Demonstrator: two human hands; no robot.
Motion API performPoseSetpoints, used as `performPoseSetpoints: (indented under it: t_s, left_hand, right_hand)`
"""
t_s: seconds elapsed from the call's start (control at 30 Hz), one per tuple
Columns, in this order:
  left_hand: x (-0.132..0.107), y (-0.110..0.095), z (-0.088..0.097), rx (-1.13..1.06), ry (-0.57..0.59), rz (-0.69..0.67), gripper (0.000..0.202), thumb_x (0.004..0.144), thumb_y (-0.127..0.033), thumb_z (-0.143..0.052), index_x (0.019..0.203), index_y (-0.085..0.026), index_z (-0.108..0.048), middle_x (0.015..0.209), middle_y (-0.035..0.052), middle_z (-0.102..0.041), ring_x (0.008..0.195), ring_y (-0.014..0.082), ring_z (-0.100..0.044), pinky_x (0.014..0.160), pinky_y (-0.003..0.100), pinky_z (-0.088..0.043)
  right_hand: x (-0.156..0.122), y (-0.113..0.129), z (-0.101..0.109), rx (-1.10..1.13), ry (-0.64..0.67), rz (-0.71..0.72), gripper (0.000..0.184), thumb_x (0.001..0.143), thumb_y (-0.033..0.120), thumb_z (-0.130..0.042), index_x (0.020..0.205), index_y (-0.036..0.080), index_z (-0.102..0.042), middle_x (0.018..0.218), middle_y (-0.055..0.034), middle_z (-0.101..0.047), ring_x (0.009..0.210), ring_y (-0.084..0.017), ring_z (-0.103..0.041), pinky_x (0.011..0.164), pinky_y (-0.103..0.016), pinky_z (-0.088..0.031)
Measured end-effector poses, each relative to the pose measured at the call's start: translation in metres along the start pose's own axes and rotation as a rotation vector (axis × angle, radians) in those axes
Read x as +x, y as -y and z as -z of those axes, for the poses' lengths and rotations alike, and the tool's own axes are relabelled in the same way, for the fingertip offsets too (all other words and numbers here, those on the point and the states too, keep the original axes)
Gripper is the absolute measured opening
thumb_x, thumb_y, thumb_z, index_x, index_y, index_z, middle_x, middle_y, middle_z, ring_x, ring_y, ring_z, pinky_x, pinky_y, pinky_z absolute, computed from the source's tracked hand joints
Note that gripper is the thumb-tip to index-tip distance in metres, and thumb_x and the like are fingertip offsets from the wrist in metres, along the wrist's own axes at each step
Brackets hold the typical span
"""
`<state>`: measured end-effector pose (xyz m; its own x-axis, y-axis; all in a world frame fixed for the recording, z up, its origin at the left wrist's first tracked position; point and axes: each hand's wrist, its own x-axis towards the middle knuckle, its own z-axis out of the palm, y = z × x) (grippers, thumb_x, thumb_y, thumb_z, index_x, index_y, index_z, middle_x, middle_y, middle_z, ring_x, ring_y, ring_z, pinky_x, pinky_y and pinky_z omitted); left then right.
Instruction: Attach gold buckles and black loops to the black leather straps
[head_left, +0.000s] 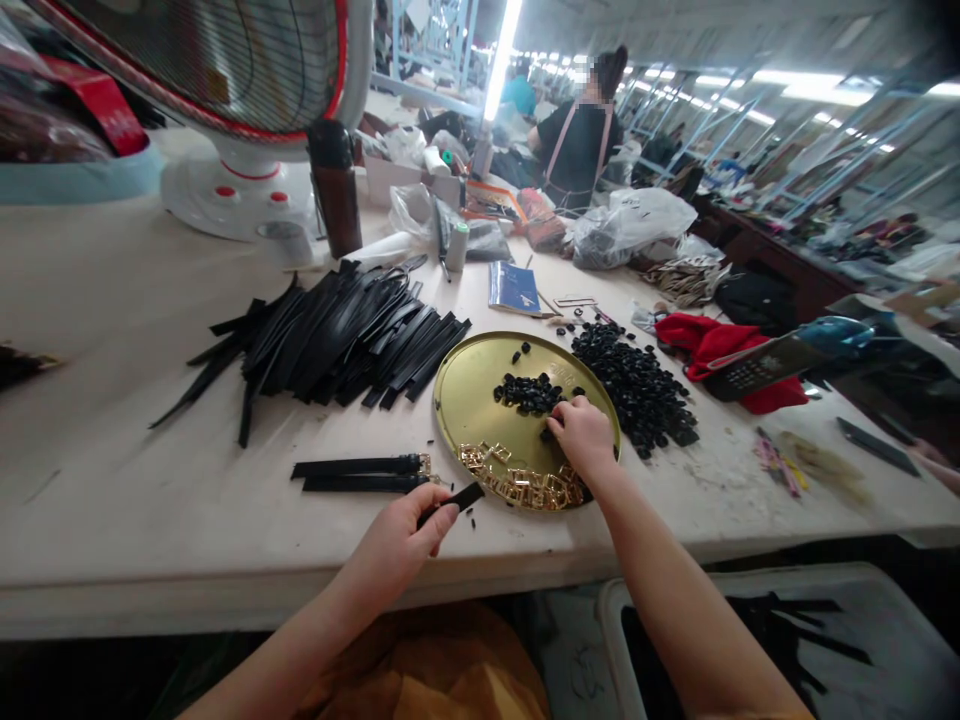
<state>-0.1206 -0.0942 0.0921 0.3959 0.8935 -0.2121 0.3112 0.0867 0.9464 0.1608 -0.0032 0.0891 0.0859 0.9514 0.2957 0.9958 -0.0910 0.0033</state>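
My left hand [416, 527] is closed around a black strap [466, 497], its end pointing right above the table's front part. Over a round gold-coloured tray [457, 400], my right hand [583, 433] has its fingers pinched together at a cluster of small black loops [525, 393]. Whatever lies between those fingertips is too small to make out. Gold metal buckles [536, 487] line the tray's near edge. Left of the tray, two black straps with buckles [360, 475] lie side by side, near my left hand. Behind them spreads a large pile of black straps [330, 335].
A heap of black loops [637, 385] sits right of the tray. Farther back are a blue booklet [514, 287], a thread spool [457, 246], a brown bottle [335, 190] and a fan [240, 190]. Red cloth [705, 345] lies at right. A plastic bin [750, 580] stands below the table edge.
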Motion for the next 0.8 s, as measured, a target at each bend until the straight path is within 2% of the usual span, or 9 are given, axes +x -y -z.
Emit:
performPoseSetpoints:
  t_s: [0.1, 0.17, 0.23, 0.33, 0.43, 0.5, 0.57, 0.67, 0.8]
  left_hand:
    - [-0.004, -0.008, -0.001, -0.041, -0.034, -0.036, 0.028, 0.081, -0.043, -0.045, 0.084, -0.016, -0.053, 0.054, -0.006, -0.043, 0.05, 0.009, -0.039, 0.05, 0.02, -0.031]
    - [-0.007, -0.016, -0.004, -0.075, -0.091, -0.081, 0.027, 0.082, -0.041, -0.045, 0.083, -0.016, -0.054, 0.054, -0.0061, -0.042, 0.05, 0.0084, -0.039, 0.049, 0.02, -0.031]
    - [-0.012, -0.025, -0.007, -0.1, -0.15, -0.134, 0.026, 0.082, -0.04, -0.046, 0.082, -0.016, -0.054, 0.055, -0.0059, -0.043, 0.051, 0.0081, -0.039, 0.05, 0.019, -0.031]
    - [-0.021, -0.032, -0.013, -0.075, -0.21, -0.177, 0.025, 0.082, -0.039, -0.046, 0.084, -0.016, -0.056, 0.058, -0.0049, -0.046, 0.052, 0.008, -0.041, 0.051, 0.019, -0.032]
    - [-0.032, -0.03, -0.013, 0.008, -0.206, -0.202, 0.024, 0.082, -0.036, -0.046, 0.083, -0.016, -0.059, 0.064, -0.0028, -0.052, 0.058, 0.0087, -0.044, 0.055, 0.02, -0.033]
    - [-0.039, -0.027, -0.009, 0.048, -0.151, -0.201, 0.024, 0.081, -0.035, -0.046, 0.083, -0.017, -0.061, 0.066, -0.0027, -0.053, 0.059, 0.0086, -0.044, 0.055, 0.019, -0.033]
    - [-0.043, -0.024, -0.003, 0.041, -0.059, -0.14, 0.025, 0.08, -0.037, -0.046, 0.082, -0.017, -0.06, 0.058, -0.0046, -0.048, 0.052, 0.0077, -0.04, 0.049, 0.019, -0.03]
    - [-0.046, -0.023, 0.004, 0.032, 0.045, -0.045, 0.026, 0.079, -0.039, -0.046, 0.075, -0.016, -0.057, 0.049, -0.0071, -0.038, 0.044, 0.007, -0.033, 0.043, 0.02, -0.024]
    - [-0.05, -0.025, 0.002, 0.124, -0.007, -0.153, 0.025, 0.079, -0.034, -0.045, 0.068, -0.015, -0.059, 0.055, -0.0048, -0.044, 0.051, 0.0076, -0.038, 0.047, 0.02, -0.027]
  right_hand:
    - [-0.017, 0.013, 0.017, 0.449, -0.068, -0.004, 0.017, 0.076, 0.033, -0.056, 0.07, 0.017, -0.06, 0.077, -0.0068, -0.057, 0.072, -0.018, -0.051, 0.066, -0.031, -0.036]
    - [-0.037, 0.034, 0.032, 0.909, 0.034, -0.106, 0.025, 0.074, 0.042, -0.058, 0.068, 0.017, -0.057, 0.066, -0.002, -0.054, 0.062, -0.015, -0.048, 0.061, -0.029, -0.037]
    - [-0.061, 0.061, 0.046, 1.358, 0.23, -0.236, 0.03, 0.071, 0.048, -0.061, 0.068, 0.018, -0.056, 0.06, 0.0014, -0.052, 0.056, -0.011, -0.044, 0.056, -0.026, -0.037]
    - [-0.096, 0.1, 0.059, 1.789, 0.348, -0.36, 0.03, 0.067, 0.046, -0.066, 0.068, 0.018, -0.055, 0.06, 0.0034, -0.051, 0.055, -0.008, -0.044, 0.056, -0.022, -0.039]
    - [-0.118, 0.118, 0.061, 1.855, 0.295, -0.357, 0.025, 0.069, 0.042, -0.066, 0.07, 0.018, -0.057, 0.06, 0.0036, -0.053, 0.056, -0.007, -0.046, 0.058, -0.021, -0.04]
    - [-0.125, 0.12, 0.059, 1.791, 0.242, -0.294, 0.022, 0.071, 0.039, -0.065, 0.071, 0.019, -0.058, 0.061, 0.0033, -0.055, 0.056, -0.007, -0.048, 0.058, -0.021, -0.04]
    - [-0.13, 0.117, 0.059, 1.751, 0.228, -0.231, 0.019, 0.07, 0.036, -0.067, 0.075, 0.02, -0.058, 0.064, 0.0036, -0.057, 0.055, -0.007, -0.049, 0.058, -0.022, -0.04]
    - [-0.136, 0.115, 0.059, 1.718, 0.299, -0.192, 0.018, 0.069, 0.034, -0.068, 0.08, 0.02, -0.061, 0.059, 0.0044, -0.057, 0.053, -0.007, -0.05, 0.056, -0.022, -0.04]
    - [-0.146, 0.123, 0.056, 1.75, 0.386, -0.223, 0.018, 0.068, 0.033, -0.069, 0.077, 0.019, -0.064, 0.055, 0.0042, -0.057, 0.053, -0.007, -0.05, 0.057, -0.021, -0.04]
